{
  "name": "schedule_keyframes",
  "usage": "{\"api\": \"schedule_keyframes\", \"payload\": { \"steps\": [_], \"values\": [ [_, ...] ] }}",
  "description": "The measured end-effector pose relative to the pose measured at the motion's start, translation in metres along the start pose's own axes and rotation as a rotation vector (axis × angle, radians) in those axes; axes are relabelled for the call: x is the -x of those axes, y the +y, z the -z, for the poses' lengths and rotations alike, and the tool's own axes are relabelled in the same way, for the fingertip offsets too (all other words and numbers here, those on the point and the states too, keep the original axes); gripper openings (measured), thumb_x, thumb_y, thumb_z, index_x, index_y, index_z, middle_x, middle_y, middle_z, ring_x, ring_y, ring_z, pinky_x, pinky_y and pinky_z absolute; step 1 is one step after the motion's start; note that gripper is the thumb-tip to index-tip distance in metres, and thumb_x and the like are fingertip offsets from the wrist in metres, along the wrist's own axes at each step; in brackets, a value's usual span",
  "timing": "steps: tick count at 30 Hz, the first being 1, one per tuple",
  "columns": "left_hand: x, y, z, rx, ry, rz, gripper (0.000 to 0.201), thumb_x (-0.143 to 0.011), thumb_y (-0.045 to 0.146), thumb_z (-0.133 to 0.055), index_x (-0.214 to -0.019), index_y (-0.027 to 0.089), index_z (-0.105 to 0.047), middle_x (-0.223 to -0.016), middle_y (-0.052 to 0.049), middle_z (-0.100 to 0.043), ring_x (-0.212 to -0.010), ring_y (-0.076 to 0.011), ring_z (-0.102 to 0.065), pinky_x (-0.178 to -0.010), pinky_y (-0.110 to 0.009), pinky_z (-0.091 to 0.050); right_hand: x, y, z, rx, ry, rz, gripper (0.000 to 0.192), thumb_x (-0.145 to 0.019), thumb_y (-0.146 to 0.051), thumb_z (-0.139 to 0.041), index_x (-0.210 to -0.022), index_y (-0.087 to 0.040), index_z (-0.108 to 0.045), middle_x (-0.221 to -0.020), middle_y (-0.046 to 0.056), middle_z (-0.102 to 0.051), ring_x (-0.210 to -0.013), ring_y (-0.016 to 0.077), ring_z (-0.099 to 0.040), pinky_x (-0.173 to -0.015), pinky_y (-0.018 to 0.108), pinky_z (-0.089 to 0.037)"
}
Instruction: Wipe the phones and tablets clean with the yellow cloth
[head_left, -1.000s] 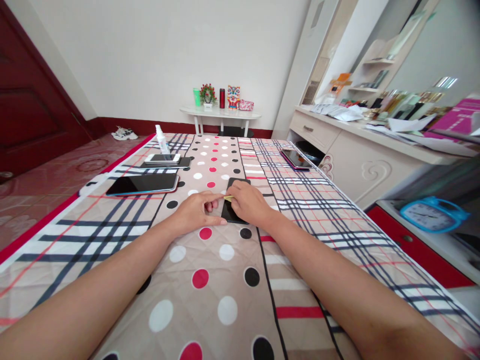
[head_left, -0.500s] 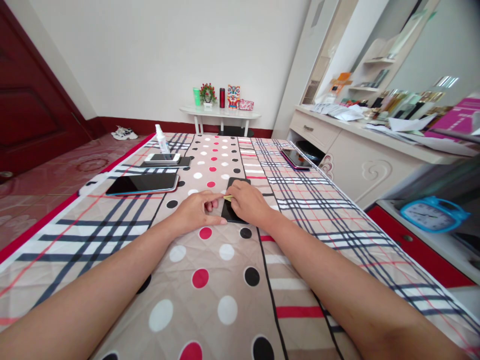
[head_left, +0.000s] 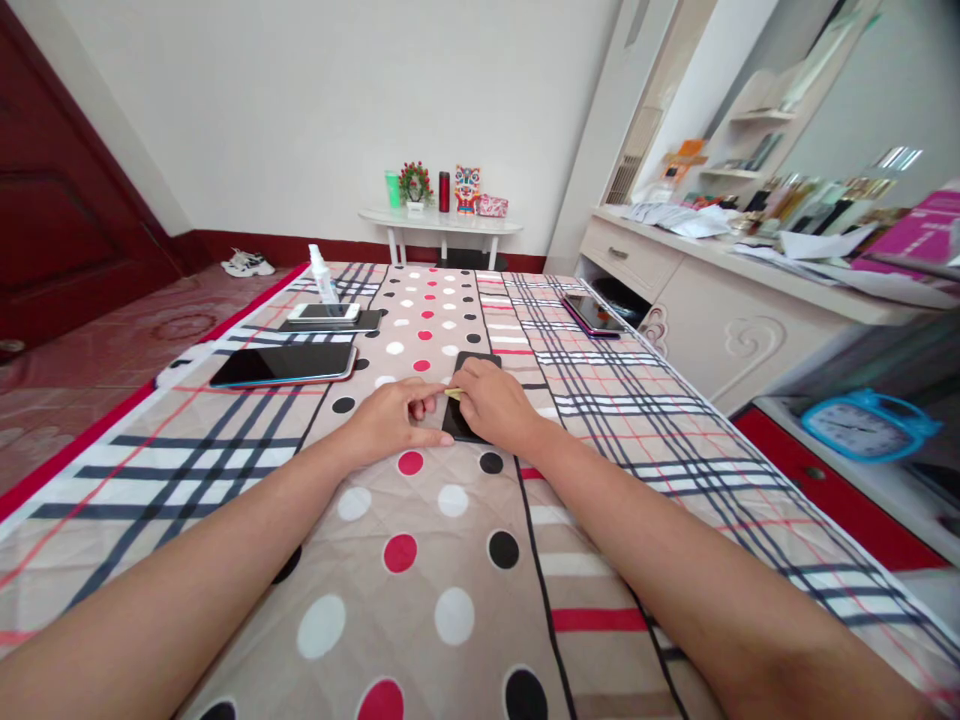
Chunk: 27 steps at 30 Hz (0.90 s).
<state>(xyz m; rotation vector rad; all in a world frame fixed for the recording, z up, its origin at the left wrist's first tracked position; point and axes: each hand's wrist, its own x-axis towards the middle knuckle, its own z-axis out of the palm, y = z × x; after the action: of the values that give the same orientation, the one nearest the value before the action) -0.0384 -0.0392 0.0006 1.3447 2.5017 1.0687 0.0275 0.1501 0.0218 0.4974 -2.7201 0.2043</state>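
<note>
A dark phone (head_left: 460, 424) lies flat on the patterned bed cover, partly hidden beneath my right hand (head_left: 500, 402). Between the fingers of that hand is a small yellow cloth-like piece (head_left: 454, 392), pressed on the phone's glass; most of it is covered. My left hand (head_left: 386, 422) rests at the phone's left side. Its index finger reaches to the yellow piece and its thumb touches the phone's near left corner. Index finger and thumb are spread apart, while the other fingers curl loosely, with nothing visible in them.
Left on the bed cover (head_left: 405, 620) lie a large black-screened phone (head_left: 285, 365), a white phone (head_left: 324, 313) on a dark flat device (head_left: 370, 321), and a spray bottle (head_left: 322, 275). Another device (head_left: 596, 313) lies far right. A cluttered dresser (head_left: 675, 280) and blue clock (head_left: 862, 425) stand right.
Both hands keep almost the same place on the phone. The yellow piece has shifted very slightly under my right fingers. The whole view has moved a little.
</note>
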Motion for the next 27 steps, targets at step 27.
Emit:
{"api": "schedule_keyframes", "payload": {
  "steps": [27],
  "values": [
    [0.0,-0.0011,-0.0003,-0.007,0.011,-0.024,0.045,-0.065,0.05,-0.077,-0.093,0.018,-0.064,-0.08,0.001,-0.054,-0.07,-0.0141,-0.052,-0.064,-0.027,-0.042,0.0001,-0.003,-0.0012,-0.027,-0.005,-0.01,0.021,-0.084,-0.009,-0.045,-0.094,-0.015,-0.062,-0.095,0.008,-0.057,-0.09,0.0196,-0.05,-0.073,0.03,-0.037]
  ]
}}
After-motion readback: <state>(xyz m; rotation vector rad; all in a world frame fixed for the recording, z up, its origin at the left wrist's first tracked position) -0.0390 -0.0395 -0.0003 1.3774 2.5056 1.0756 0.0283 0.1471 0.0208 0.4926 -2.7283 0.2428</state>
